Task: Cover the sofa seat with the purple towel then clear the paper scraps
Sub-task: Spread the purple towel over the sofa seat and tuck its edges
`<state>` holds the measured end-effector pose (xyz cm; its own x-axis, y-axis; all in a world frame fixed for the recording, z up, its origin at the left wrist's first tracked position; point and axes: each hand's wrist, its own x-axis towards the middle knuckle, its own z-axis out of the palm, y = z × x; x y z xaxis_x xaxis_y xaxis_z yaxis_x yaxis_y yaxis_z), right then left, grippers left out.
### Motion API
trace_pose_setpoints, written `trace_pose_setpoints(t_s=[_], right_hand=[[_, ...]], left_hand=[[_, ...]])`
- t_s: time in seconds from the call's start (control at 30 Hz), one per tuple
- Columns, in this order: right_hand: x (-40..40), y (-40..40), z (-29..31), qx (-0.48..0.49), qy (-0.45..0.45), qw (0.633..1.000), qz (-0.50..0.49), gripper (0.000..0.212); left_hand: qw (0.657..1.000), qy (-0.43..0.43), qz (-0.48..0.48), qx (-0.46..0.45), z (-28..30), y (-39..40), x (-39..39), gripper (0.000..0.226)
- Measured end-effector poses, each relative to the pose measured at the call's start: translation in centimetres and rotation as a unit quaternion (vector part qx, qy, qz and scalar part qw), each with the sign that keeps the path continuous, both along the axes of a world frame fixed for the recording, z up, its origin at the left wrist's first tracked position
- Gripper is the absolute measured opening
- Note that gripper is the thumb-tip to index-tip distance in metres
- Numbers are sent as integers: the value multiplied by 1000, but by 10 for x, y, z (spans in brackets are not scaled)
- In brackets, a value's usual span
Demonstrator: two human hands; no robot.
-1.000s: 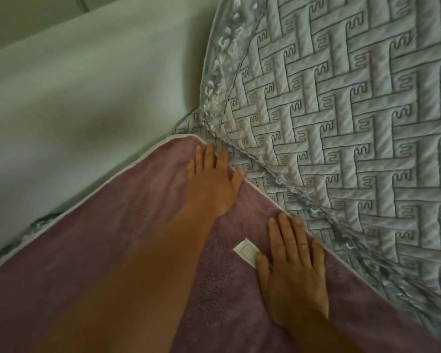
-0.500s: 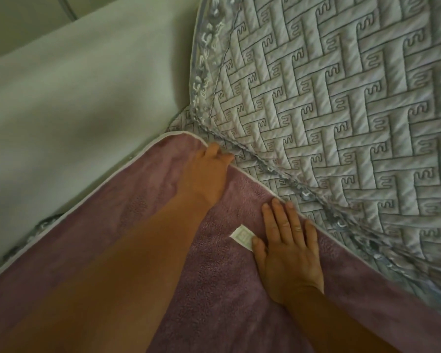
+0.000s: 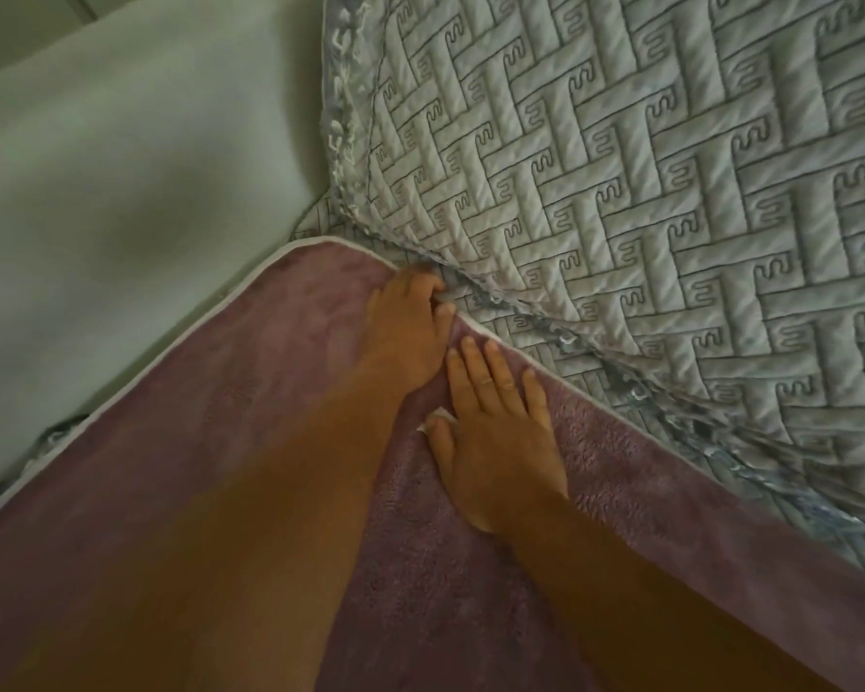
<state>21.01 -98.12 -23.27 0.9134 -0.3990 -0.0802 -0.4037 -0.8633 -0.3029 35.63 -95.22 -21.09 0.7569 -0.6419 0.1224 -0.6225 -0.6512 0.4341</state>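
Note:
The purple towel (image 3: 221, 417), edged in white, lies spread over the sofa seat. My left hand (image 3: 405, 327) is at the towel's far edge, near its corner. Its fingers are curled and pinch the edge where the seat meets the quilted back cushion (image 3: 670, 192). Just beside it, my right hand (image 3: 495, 432) lies flat on the towel with straight fingers. The right thumb partly covers a small white label (image 3: 438, 421) on the towel. No paper scraps are in view.
A pale green padded armrest (image 3: 121, 167) rises to the left of the towel. A strip of quilted grey seat cover (image 3: 535, 337) shows between the towel's edge and the back cushion's fringed hem.
My left hand went from flat to curled at the towel's far edge. My right hand slid forward and left, closer to the left hand, and now covers part of the white label.

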Motion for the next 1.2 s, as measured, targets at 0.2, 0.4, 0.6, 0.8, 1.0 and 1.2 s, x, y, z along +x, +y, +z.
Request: trace_pose_setpoints(t_s=[0.2,0.4,0.6,0.8,1.0,1.2], right_hand=[[3,2,2,20,20,1000,-3,64],[1,-9,15,31,83,995,42,92],[-40,-2,31,42,96,992,67,82],[-157,-37,34,4,135,990,37,66],[-245,-88,44,-12,165,986,-32,73],[-282,-102,59,-40,152,978,-138,45]], left_hand=[[994,108,14,-11,12,2,-5,41],[986,160,39,-26,21,25,-94,42],[963,232,95,-104,33,46,-146,38],[963,249,56,-92,40,25,-265,44],[967,251,-41,9,36,-5,-362,49],[977,165,-82,110,37,-18,-415,54]])
